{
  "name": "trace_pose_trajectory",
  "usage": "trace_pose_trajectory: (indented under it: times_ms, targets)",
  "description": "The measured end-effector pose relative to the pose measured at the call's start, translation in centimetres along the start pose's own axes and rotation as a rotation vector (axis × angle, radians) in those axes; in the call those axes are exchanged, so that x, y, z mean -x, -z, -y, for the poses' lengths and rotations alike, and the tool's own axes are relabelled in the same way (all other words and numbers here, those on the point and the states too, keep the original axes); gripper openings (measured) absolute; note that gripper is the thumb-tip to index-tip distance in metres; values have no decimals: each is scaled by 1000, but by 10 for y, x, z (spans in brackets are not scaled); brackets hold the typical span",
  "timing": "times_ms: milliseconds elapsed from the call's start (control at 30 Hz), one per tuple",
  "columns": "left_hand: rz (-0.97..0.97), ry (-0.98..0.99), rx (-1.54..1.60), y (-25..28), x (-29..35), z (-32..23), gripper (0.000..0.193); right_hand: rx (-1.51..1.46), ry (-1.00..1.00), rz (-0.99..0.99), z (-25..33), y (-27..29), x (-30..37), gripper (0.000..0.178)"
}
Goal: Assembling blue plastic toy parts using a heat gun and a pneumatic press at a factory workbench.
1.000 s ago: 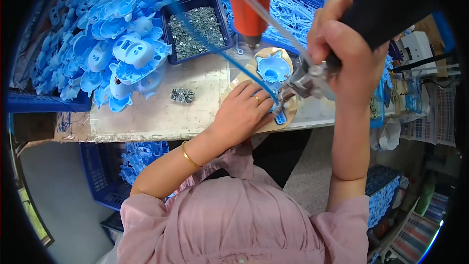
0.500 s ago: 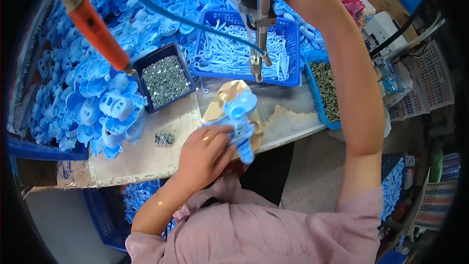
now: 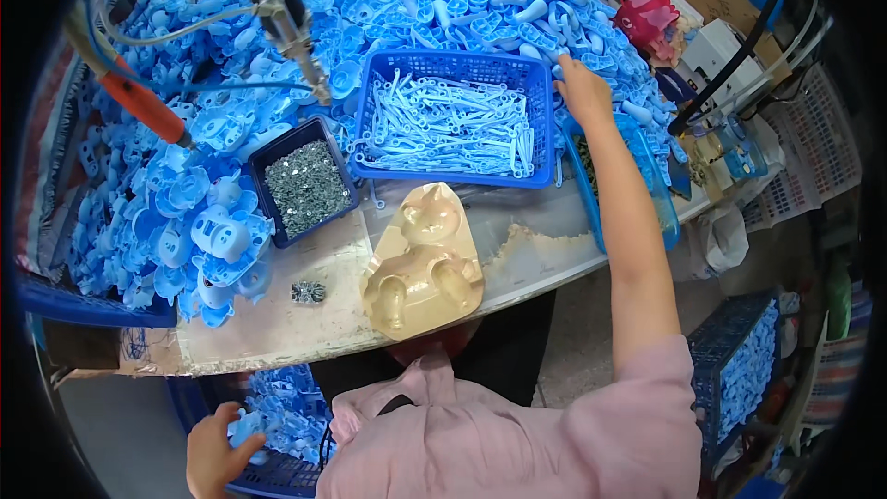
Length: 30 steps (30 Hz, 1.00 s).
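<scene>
My left hand is down at the lower left, over a blue basket below the table. Between its thumb and fingers is a light blue plastic part, close against similar parts in that basket. My right hand reaches to the far right, at the edge of a heap of hollow blue plastic pieces. Its thumb and forefinger look apart, and nothing shows between them; the other fingers are partly hidden. On the table in front of me sits a tan moulded holder with bare hollows.
A blue basket holds thin ring-ended blue sticks. Beside it are a dark tray of small metal bits and a blue tray under my right forearm. A hanging driver and an orange-handled tool stand over the left heap.
My left hand has carried the blue part from the tan holder down to the lower basket. My right hand has left the hanging driver, which has swung left, and moved to the far heap.
</scene>
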<state>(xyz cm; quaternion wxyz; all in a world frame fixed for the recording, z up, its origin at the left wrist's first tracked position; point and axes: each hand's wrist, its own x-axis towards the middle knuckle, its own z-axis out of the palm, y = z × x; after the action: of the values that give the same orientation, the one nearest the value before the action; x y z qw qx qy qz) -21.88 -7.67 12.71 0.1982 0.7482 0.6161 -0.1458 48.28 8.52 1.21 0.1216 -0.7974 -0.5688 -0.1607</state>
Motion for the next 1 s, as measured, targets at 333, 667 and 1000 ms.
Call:
trace_pose_trajectory:
  times_ms: [333,667,1000]
  targets:
    - [72,-826,160,-5,-85,-127,46,-75,86,93,-14,0,15,33]
    - [-243,-1230,309,-43,-135,-234,37,-520,338,-212,52,91,145,35]
    - [-317,-1068,321,-64,-170,-274,58,-971,403,467,118,147,179,27]
